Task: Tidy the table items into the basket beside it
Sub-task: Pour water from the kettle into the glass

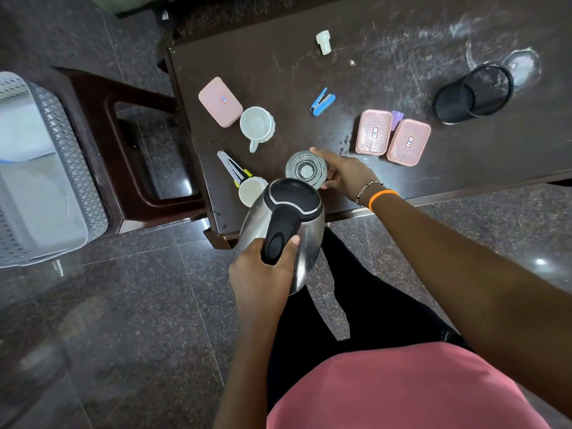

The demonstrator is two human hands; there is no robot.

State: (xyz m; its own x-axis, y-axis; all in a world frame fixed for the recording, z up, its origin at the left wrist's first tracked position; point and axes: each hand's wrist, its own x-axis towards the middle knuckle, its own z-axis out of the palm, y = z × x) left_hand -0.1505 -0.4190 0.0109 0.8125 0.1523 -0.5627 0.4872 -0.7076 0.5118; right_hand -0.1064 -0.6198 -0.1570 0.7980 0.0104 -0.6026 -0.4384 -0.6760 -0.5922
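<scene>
My left hand [263, 267] grips the black handle of a steel kettle [306, 243], held over the dark table's [309, 72] near edge. My right hand [343, 173] curls round a clear glass [305, 168] standing on the table just beyond the kettle. A white perforated basket [80, 168] sits on a brown stool [123, 168] at the left of the table. On the table lie a white cup [257, 123], three pink boxes [219, 102] [373, 131] [408, 142], a blue stapler [322, 102] and tongs [232, 168].
A black mesh pen holder [473, 94] lies on its side at the right. A small white bottle [323, 41] stands at the far side. A white round lid or cup [250, 190] peeks out beside the kettle. Polished stone floor surrounds the table.
</scene>
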